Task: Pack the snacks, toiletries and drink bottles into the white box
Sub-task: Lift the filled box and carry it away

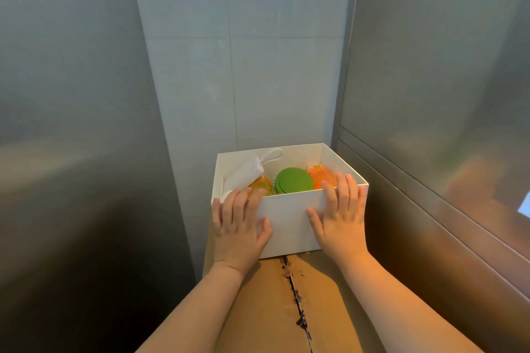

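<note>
Hands both lying flat against front wall of white box [289,226], fingers straight, gripping nothing. Left hand [241,226] pressing at near-left corner, fingertips reaching over rim; right hand [341,215] doing same at near-right corner.

White box sitting on brown cardboard carton [263,309], close to tiled wall [258,80] between steel panels [71,123].

Inside:
- white pouch [243,176] with cord loop leaning at left
- yellow bottle [262,185] beside it
- green round lid [294,180] in middle
- orange bottle [322,176] at right

Snack packs possibly lying underneath, hidden.

Nothing loose showing outside box. Packing looking near finished, perhaps only positioning remaining.
</note>
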Demonstrator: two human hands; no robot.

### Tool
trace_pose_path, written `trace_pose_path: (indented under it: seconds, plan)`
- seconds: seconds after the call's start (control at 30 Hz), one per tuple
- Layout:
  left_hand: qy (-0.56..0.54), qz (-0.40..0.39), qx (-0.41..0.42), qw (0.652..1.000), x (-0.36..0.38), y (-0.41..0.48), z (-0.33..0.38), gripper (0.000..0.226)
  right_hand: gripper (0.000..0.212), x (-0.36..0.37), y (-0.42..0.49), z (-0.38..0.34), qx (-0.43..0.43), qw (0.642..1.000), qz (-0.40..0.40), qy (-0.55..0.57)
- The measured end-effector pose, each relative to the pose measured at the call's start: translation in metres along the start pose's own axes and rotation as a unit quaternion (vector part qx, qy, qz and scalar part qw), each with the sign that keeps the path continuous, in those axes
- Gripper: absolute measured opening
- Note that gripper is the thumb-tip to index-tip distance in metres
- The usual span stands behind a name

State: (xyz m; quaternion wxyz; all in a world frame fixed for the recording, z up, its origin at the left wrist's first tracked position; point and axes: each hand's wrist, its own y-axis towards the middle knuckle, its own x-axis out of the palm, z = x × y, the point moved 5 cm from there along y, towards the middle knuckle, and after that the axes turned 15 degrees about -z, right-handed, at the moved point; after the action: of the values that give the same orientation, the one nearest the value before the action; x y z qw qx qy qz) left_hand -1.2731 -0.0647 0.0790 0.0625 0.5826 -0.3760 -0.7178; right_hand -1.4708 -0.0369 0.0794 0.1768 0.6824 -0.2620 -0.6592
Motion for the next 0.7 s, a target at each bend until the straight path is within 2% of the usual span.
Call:
trace_pose_path:
  seconds: [0.37, 0.7]
  plan:
    - [0.030, 0.013, -0.031, 0.999, 0.028, 0.033, -0.020, 0.049, 0.057, 0.040, 0.047, -0.002, -0.044, 0.999, 0.000, 0.027]
    - [0.040, 0.024, -0.037, 0.998, 0.051, 0.066, -0.049, 0.050, 0.056, 0.065, 0.081, -0.016, -0.044, 0.998, 0.000, 0.036]
